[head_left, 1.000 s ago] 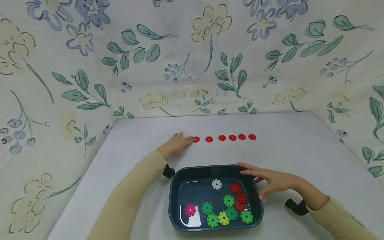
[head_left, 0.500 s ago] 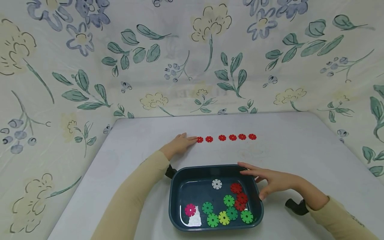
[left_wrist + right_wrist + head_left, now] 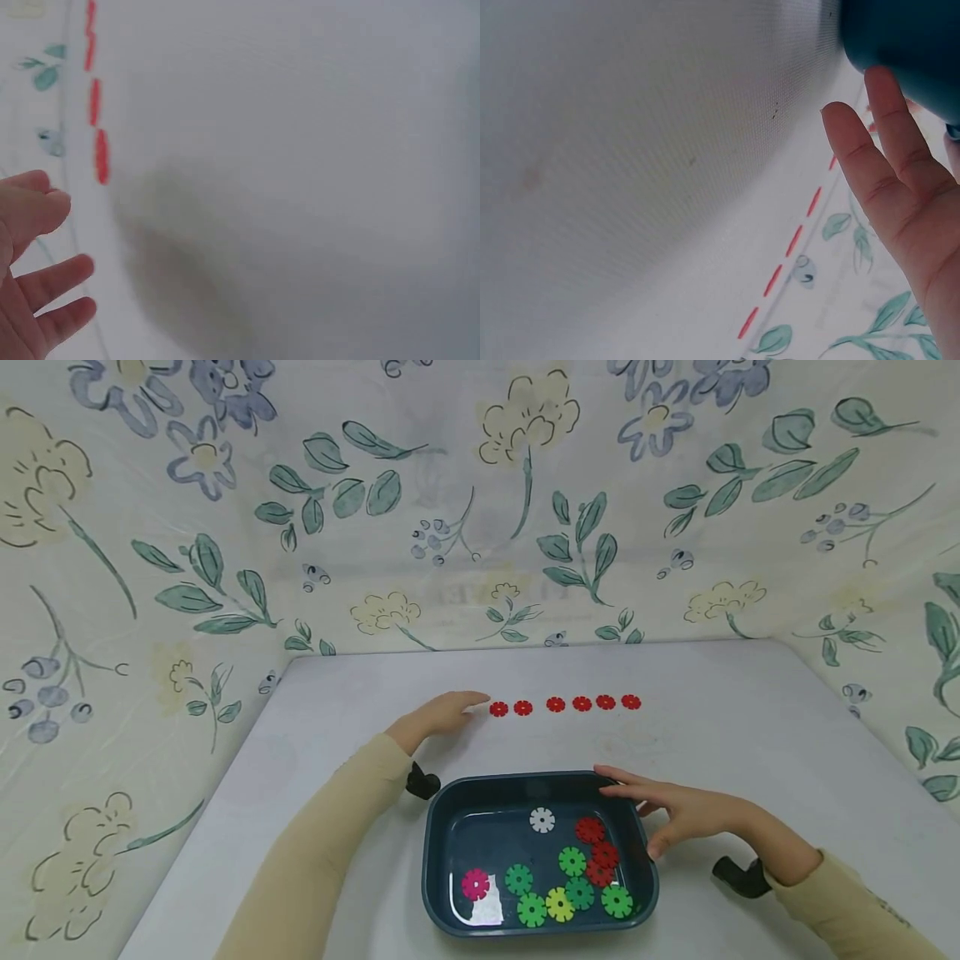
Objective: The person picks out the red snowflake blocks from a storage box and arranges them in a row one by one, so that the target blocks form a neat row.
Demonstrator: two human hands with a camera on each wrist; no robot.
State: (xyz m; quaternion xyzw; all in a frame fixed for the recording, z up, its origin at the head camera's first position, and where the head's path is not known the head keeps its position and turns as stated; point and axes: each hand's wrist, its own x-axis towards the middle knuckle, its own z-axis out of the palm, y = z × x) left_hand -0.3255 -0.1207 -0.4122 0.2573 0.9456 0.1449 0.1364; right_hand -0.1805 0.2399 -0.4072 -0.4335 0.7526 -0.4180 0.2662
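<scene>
Several red notched plastic discs (image 3: 555, 704) lie in a row along the far part of the white table. My left hand (image 3: 442, 713) reaches over the table just left of the leftmost red disc (image 3: 498, 709), its fingers extended and holding nothing. In the left wrist view, its fingers (image 3: 64, 277) are spread apart, beside the near end of the row. A dark blue rectangular tray (image 3: 465, 837) stands nearer me. My right hand (image 3: 697, 810) rests at the tray's right far corner, with fingers over the rim and thumb against the side. In the right wrist view two straight fingers (image 3: 855, 146) show by its outer wall.
Inside the tray lie a white disc (image 3: 542, 820), a pink disc (image 3: 476, 885), a yellow disc (image 3: 559, 905), several green discs (image 3: 572, 862) and a few red discs (image 3: 589, 830). A floral curtain (image 3: 450, 527) rises behind the table (image 3: 712, 727).
My left hand slid the leftmost red disc rightward, closer to its neighbour, then let go and drew back slightly left. My right hand and the tray stay put.
</scene>
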